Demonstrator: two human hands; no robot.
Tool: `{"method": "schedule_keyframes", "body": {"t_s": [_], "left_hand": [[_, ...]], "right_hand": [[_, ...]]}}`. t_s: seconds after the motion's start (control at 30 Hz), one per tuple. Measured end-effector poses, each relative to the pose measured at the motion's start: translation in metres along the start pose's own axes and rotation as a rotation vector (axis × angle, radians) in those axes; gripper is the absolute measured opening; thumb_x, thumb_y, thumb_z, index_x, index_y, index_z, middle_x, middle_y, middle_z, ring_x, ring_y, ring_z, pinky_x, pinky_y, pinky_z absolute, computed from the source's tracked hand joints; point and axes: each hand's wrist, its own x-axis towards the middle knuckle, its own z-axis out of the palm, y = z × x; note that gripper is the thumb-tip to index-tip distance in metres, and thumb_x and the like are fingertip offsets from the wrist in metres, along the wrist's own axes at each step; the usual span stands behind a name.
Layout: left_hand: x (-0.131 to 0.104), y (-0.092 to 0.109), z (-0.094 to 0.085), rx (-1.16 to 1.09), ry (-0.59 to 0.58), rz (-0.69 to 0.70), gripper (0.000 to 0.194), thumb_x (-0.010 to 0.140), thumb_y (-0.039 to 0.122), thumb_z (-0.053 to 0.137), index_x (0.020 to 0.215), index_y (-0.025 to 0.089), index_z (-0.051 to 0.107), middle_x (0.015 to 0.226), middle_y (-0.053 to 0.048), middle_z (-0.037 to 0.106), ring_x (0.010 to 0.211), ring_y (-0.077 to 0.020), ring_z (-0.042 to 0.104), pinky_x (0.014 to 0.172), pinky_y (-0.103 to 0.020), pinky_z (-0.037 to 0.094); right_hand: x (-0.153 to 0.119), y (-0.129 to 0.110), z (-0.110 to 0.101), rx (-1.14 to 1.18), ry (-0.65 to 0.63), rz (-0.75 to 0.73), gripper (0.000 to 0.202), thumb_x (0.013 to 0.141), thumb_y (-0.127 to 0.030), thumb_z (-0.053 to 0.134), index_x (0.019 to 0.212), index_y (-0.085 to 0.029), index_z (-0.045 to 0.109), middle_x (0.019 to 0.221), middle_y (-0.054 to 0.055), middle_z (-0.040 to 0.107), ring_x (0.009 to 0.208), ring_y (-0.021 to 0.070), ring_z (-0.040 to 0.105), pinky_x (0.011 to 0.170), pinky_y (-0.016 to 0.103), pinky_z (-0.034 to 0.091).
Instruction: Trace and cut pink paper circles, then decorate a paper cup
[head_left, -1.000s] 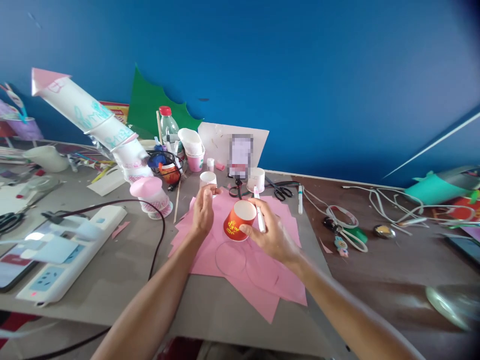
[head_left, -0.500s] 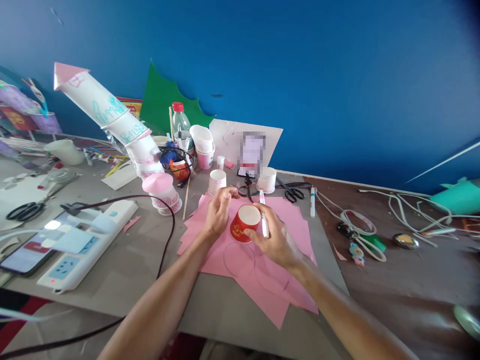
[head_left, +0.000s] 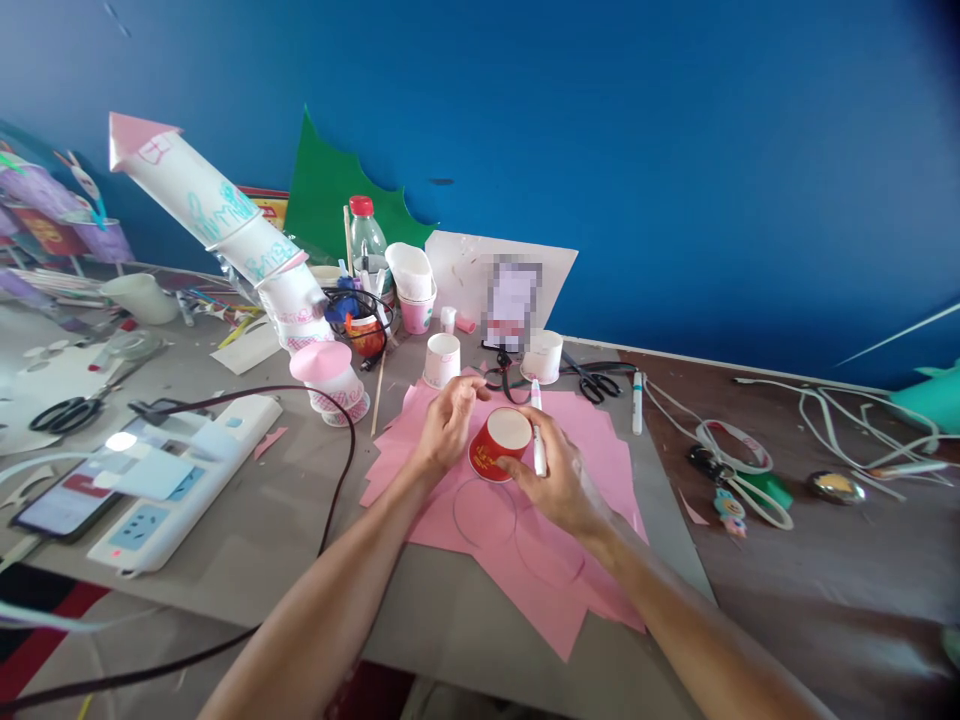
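A red paper cup (head_left: 501, 450) with gold writing sits upside down on the pink paper (head_left: 555, 610). My right hand (head_left: 559, 475) is closed on its right side, thumb at the front. Tucked in the same hand is a white marker (head_left: 539, 455) with a pink tip end. To the left of the cup, my left hand (head_left: 448, 425) is open with curved fingers and holds nothing; whether it touches the cup I cannot tell. Pencil-like circle outlines show on the paper in front of the cup.
Behind the paper stand two white paper cups (head_left: 442, 358), with black scissors (head_left: 598, 383) at the right one. A leaning tower of paper cups (head_left: 247, 240) rises at left, beside a power strip (head_left: 142, 520) and its cable. A capped marker (head_left: 637, 405) lies at right.
The whole view has shifted slightly, so things appear a little further right. Both hands keep nearly the same pose around the red cup.
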Motion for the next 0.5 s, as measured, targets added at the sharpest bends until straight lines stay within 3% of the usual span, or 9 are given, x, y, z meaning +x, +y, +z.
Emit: {"method": "schedule_keyframes", "body": {"t_s": [0.2, 0.5], "left_hand": [[0.0, -0.01, -0.001, 0.007, -0.021, -0.119, 0.048, 0.097, 0.056, 0.034, 0.1, 0.017, 0.062, 0.086, -0.008, 0.067, 0.084, -0.0203, 0.062, 0.082, -0.035, 0.049], [0.005, -0.014, -0.004, -0.019, -0.096, -0.328, 0.035, 0.092, 0.052, 0.047, 0.092, 0.019, 0.06, 0.078, -0.003, 0.066, 0.076, -0.0173, 0.062, 0.076, -0.033, 0.05]], "right_hand": [[0.0, -0.003, -0.002, 0.018, -0.03, 0.02, 0.048, 0.087, -0.041, 0.065, 0.128, -0.021, 0.048, 0.124, 0.016, 0.066, 0.114, 0.0334, 0.063, 0.094, 0.051, 0.052], [0.0, 0.001, 0.0, 0.011, 0.002, -0.014, 0.05, 0.088, -0.048, 0.062, 0.127, -0.02, 0.048, 0.123, 0.016, 0.067, 0.112, 0.033, 0.064, 0.092, 0.049, 0.053]]}}
